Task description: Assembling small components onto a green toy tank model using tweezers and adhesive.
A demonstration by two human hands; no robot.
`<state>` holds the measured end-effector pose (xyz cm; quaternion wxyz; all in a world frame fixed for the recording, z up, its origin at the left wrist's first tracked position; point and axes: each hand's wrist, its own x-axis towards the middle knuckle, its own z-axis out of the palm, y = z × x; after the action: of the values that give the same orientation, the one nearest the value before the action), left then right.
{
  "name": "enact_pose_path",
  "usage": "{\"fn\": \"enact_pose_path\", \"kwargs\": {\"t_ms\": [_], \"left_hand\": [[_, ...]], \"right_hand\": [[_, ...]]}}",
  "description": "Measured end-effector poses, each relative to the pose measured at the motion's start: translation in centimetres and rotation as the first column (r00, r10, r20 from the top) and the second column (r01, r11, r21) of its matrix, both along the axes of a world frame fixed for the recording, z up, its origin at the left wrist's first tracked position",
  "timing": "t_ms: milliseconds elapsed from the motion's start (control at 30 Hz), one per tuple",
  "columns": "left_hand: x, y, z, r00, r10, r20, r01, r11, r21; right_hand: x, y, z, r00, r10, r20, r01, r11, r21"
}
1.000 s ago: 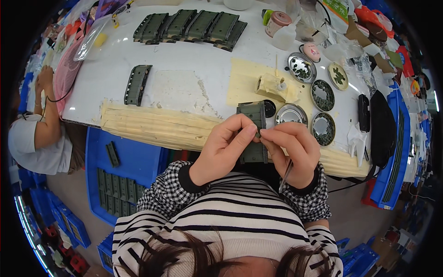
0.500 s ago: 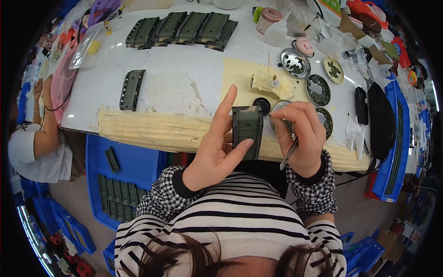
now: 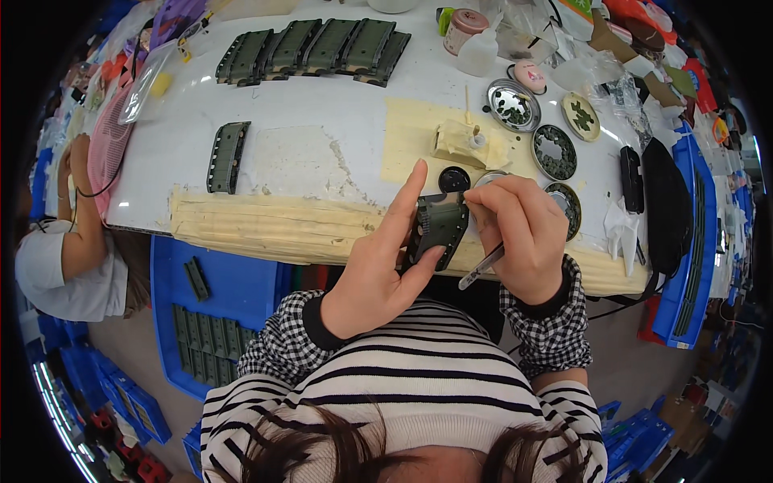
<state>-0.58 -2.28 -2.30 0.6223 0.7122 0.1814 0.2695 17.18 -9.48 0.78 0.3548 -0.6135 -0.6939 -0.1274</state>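
Note:
My left hand is closed on a dark green camouflage plastic casing, tilted above the table's front edge. Its forefinger points up along one side and its thumb presses the lower end. Small dark studs line the casing's right edge. My right hand has thumb and forefinger pinched at that casing's upper right corner; any tiny piece between them is too small to make out. Metal tweezers are tucked in the same hand, their blunt end sticking out below. A round black lid lies just beyond the casing.
Several similar casings lie in a row at the back, and one casing lies alone at left. Round dishes of small green pieces stand at right, near a tape-wrapped block. A blue bin sits below the table; another person is at far left.
My left hand has turned the casing so its studded edge faces up more. My right fingertips have moved left onto its corner, and the tweezers have swung leftward.

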Motion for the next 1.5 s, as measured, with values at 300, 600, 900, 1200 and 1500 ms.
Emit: {"fn": "enact_pose_path", "kwargs": {"t_ms": [300, 600, 900, 1200, 1500], "left_hand": [[-0.1, 0.0, 0.2, 0.997, 0.022, -0.078, -0.012, 0.992, 0.123], [0.1, 0.0, -0.4, 0.999, 0.007, 0.044, -0.011, 0.996, 0.090], [0.0, 0.4, 0.8, 0.991, -0.114, 0.063, 0.122, 0.982, -0.143], [-0.3, 0.5, 0.5, 0.975, -0.172, 0.139, 0.206, 0.937, -0.283], [-1.1, 1.2, 0.6, 0.952, -0.292, 0.090, 0.305, 0.915, -0.262]], "right_hand": [[0.2, -0.2, 0.1, 0.999, 0.020, 0.042, -0.017, 0.998, -0.056], [0.0, -0.8, 0.0, 0.997, 0.074, -0.018, -0.075, 0.995, -0.067], [-0.6, -1.8, 0.5, 0.959, 0.075, -0.274, -0.078, 0.997, -0.002], [-0.3, -4.5, 1.7, 0.838, -0.086, -0.539, 0.059, 0.996, -0.067], [1.3, -5.4, 1.6, 0.786, -0.039, -0.617, 0.039, 0.999, -0.014]]}}
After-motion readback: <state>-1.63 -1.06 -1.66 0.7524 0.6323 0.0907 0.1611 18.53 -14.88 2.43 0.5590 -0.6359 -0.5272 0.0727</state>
